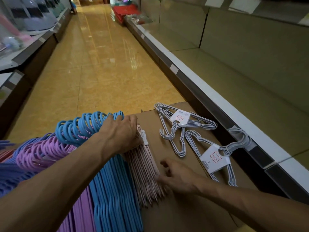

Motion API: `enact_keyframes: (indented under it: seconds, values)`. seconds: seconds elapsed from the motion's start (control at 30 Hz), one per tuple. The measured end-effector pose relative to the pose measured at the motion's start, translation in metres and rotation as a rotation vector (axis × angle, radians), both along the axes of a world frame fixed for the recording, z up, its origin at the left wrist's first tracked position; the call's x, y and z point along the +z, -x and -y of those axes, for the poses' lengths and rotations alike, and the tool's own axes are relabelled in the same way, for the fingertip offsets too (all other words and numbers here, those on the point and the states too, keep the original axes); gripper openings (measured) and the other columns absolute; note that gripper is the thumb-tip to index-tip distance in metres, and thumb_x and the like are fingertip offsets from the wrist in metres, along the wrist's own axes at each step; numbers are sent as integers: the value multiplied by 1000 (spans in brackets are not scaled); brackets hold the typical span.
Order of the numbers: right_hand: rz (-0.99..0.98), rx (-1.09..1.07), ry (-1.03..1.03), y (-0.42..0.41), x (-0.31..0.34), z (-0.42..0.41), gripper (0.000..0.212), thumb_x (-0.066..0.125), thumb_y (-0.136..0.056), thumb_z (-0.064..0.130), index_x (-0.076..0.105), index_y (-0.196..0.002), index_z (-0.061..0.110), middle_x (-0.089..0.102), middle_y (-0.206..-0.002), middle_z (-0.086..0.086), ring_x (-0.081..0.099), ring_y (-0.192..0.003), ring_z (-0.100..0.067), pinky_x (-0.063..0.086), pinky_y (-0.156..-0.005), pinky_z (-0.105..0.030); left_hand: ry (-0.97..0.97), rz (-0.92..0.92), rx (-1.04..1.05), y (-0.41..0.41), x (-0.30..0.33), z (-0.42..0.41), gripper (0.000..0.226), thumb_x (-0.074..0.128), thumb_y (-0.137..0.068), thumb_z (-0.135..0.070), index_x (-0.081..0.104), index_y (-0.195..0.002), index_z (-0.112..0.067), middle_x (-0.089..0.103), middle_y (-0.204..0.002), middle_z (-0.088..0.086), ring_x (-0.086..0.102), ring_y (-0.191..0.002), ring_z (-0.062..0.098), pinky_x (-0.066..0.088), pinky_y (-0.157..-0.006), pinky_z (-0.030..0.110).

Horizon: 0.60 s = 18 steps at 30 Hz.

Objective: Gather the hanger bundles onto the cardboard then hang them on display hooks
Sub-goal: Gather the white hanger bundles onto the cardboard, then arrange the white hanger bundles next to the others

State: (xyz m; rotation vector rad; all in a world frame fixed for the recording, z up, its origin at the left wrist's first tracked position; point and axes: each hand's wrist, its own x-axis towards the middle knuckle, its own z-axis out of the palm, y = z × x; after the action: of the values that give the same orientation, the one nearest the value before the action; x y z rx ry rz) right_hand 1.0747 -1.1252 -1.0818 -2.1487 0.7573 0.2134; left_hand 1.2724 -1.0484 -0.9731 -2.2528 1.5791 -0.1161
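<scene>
A pink hanger bundle point(145, 168) stands on edge on the cardboard point(180, 208), leaning against a row of blue hangers point(113, 190) and purple hangers point(80, 208). My left hand point(122, 133) grips the pink bundle's top end near its paper label, fingers curled over by the blue hooks. My right hand point(177, 176) rests low on the cardboard with its thumb against the pink bundle's lower edge and its fingers loosely curled, holding nothing. Two white wire hanger bundles with paper labels lie flat on the cardboard, one farther away point(180, 124) and one nearer to me point(214, 158).
A low shelf edge point(217, 104) runs along the right, close to the white bundles. A third bunch of white hangers point(240, 139) lies on that edge. The yellow tiled aisle floor point(100, 64) stretches ahead. Shelves with plastic goods point(33, 17) line the left.
</scene>
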Motion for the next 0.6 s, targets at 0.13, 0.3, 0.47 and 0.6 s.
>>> enact_keyframes:
  seconds: [0.13,0.3,0.47,0.6]
  values:
    - [1,-51,47,20,13,19,55,60,-95,47,44,-142,23,56,-134,4,56,-115,-9,52,-98,-31,145,-132,-58,4,10,0,68,41,-96,-59,33,-146,-14,44,-148,8,42,-135,27,32,-112,40]
    - [28,-85,140,43,23,35,39,60,-96,41,53,-131,26,59,-108,13,59,-96,-4,53,-85,-24,520,-563,-91,8,16,-11,47,55,-97,-35,50,-138,-13,55,-137,6,53,-121,20,43,-98,28]
    - [43,-89,242,65,31,45,29,59,-97,35,57,-124,24,62,-101,12,59,-92,-2,46,-76,-15,814,-884,-23,29,14,-36,26,59,-96,-26,62,-121,-24,65,-117,-13,58,-106,-4,44,-88,11]
    - [17,-98,277,79,37,53,27,58,-97,35,58,-122,25,62,-103,14,59,-95,-5,49,-83,-21,853,-1055,11,35,6,-50,19,62,-94,-21,67,-110,-29,70,-102,-13,65,-101,2,54,-86,25]
